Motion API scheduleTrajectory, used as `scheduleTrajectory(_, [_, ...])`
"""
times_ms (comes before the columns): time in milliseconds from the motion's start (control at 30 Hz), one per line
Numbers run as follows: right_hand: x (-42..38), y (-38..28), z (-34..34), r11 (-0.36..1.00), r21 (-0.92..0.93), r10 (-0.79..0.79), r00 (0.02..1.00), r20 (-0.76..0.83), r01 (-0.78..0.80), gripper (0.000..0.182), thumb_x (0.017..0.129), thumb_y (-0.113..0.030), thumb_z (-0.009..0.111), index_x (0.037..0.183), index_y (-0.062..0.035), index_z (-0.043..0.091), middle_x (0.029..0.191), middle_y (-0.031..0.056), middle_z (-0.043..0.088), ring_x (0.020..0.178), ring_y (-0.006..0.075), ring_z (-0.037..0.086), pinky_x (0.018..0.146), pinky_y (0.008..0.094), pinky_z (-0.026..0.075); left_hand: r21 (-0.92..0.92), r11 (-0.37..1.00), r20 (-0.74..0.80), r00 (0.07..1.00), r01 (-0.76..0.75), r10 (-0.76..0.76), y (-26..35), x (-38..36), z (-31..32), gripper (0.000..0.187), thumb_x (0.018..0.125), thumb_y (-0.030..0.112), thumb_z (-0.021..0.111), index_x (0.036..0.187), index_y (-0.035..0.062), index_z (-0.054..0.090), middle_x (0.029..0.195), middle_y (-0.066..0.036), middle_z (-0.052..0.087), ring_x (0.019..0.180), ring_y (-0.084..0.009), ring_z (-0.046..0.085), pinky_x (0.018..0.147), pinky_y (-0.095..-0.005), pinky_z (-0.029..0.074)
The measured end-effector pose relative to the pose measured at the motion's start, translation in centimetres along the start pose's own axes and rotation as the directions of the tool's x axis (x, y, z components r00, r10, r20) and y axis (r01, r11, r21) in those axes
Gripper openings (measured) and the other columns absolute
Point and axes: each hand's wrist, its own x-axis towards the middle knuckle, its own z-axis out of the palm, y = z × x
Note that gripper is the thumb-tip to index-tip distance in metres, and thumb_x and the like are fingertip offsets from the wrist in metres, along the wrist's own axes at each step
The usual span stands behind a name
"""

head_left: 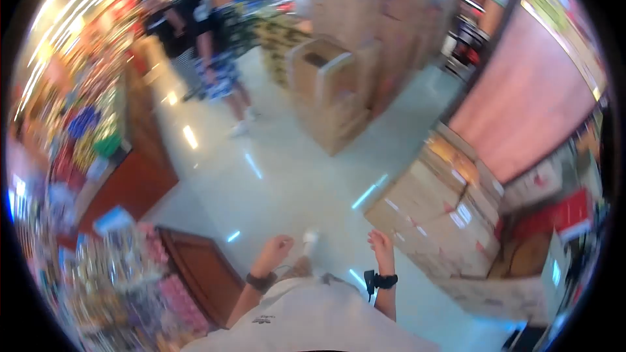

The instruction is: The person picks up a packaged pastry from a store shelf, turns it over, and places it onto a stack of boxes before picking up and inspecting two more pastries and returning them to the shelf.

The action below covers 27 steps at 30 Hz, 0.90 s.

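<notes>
My left hand is held low in front of my body, its fingers loosely curled with a gap between them and nothing visible in them. A dark band circles that wrist. On the other side, my right hand has its fingers apart and is also without anything in it. The right wrist carries a black strap with a small device on it. Neither hand touches anything. Closest to the right hand is a stack of cardboard boxes, a short way to its right. My shoe shows on the floor between the hands.
Shiny tiled floor stretches ahead. Piled cartons stand farther up the aisle. Two people stand by the left shelves. A wooden display counter with packaged goods is at lower left; a pink panel stands right.
</notes>
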Motion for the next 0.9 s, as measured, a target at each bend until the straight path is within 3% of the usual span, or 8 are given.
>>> scheduleTrajectory(100, [0.6,-2.7,-0.1,1.000,-0.017,-0.004,0.987,-0.158,0.002,0.030,0.096,-0.024,0.053,0.119,-0.0051,0.061,0.107,0.0056,0.067,0.092,0.0137,0.063,0.077,0.0274,0.048,0.144,0.977,0.086,0.986,-0.155,0.143,1.8,6.0,-0.7,0.022,0.092,0.017,0.060,0.100,-0.0018,0.067,0.064,-0.005,0.060,0.054,-0.0113,0.055,0.052,-0.0277,0.046])
scheduleTrajectory(200, [0.9,-7.8,0.1,0.993,0.056,-0.083,0.949,-0.304,0.105,0.029,0.096,-0.021,0.053,0.118,-0.0045,0.061,0.107,0.0053,0.067,0.092,0.0131,0.062,0.077,0.0267,0.048,0.060,0.975,0.189,0.961,-0.215,0.201,6.2,10.6,-1.4,0.020,0.092,0.016,0.060,0.100,-0.0017,0.067,0.064,-0.003,0.059,0.055,-0.0098,0.054,0.051,-0.0270,0.044])
scheduleTrajectory(233, [1.4,-8.6,-0.2,0.991,0.021,-0.119,0.944,-0.309,0.132,0.029,0.096,-0.021,0.053,0.118,-0.0046,0.061,0.107,0.0052,0.067,0.092,0.0130,0.062,0.077,0.0266,0.048,0.100,0.978,0.221,0.962,-0.185,0.160,7.5,11.7,-1.6,0.023,0.090,0.019,0.059,0.102,0.0017,0.068,0.074,-0.014,0.066,0.061,-0.0213,0.062,0.058,-0.0328,0.049])
scheduleTrajectory(400, [4.3,-10.6,-0.9,0.971,-0.088,-0.237,0.907,-0.348,0.220,0.028,0.096,-0.021,0.053,0.118,-0.0057,0.061,0.110,0.0037,0.066,0.094,0.0130,0.062,0.078,0.0275,0.048,0.109,0.944,0.307,0.914,-0.310,0.265,10.9,19.2,-0.8,0.024,0.090,0.021,0.058,0.101,0.0022,0.067,0.075,-0.016,0.065,0.066,-0.0230,0.063,0.061,-0.0345,0.049])
scheduleTrajectory(567, [3.7,-11.9,-1.3,0.994,0.100,-0.001,0.887,-0.462,0.053,0.029,0.097,-0.020,0.053,0.120,-0.0046,0.059,0.112,0.0063,0.065,0.096,0.0148,0.061,0.080,0.0278,0.047,0.108,0.928,0.398,0.871,-0.357,0.289,13.8,23.2,2.4,0.023,0.090,0.021,0.059,0.103,0.0029,0.067,0.078,-0.016,0.066,0.068,-0.0222,0.062,0.065,-0.0340,0.048])
scheduleTrajectory(767, [6.1,-12.4,-8.4,0.993,0.116,0.048,0.855,-0.516,0.015,0.033,0.097,-0.024,0.053,0.123,-0.0041,0.057,0.116,0.0069,0.064,0.097,0.0181,0.063,0.081,0.0304,0.049,-0.059,0.950,0.497,0.816,-0.307,0.295,18.0,26.3,11.9,0.020,0.090,0.019,0.061,0.105,0.0065,0.067,0.082,-0.015,0.067,0.072,-0.0202,0.064,0.068,-0.0316,0.050])
scheduleTrajectory(867, [8.9,-14.6,-14.2,0.997,0.000,-0.062,0.854,-0.516,0.073,0.035,0.097,-0.021,0.053,0.127,-0.0047,0.054,0.119,0.0077,0.062,0.096,0.0183,0.063,0.082,0.0307,0.049,-0.083,0.884,0.491,0.754,-0.459,0.437,21.0,27.3,20.0,0.023,0.089,0.011,0.062,0.110,0.0015,0.064,0.089,-0.007,0.066,0.076,-0.0122,0.062,0.067,-0.0254,0.050])
scheduleTrajectory(900, [9.7,-15.5,-15.9,0.993,-0.006,-0.102,0.832,-0.546,0.118,0.036,0.096,-0.019,0.053,0.130,-0.0049,0.053,0.122,0.0088,0.061,0.097,0.0182,0.063,0.082,0.0310,0.050,-0.233,0.918,0.539,0.743,-0.320,0.396,23.7,26.5,21.8,0.027,0.089,0.012,0.063,0.114,0.0028,0.062,0.097,-0.008,0.066,0.085,-0.0151,0.062,0.074,-0.0282,0.050])
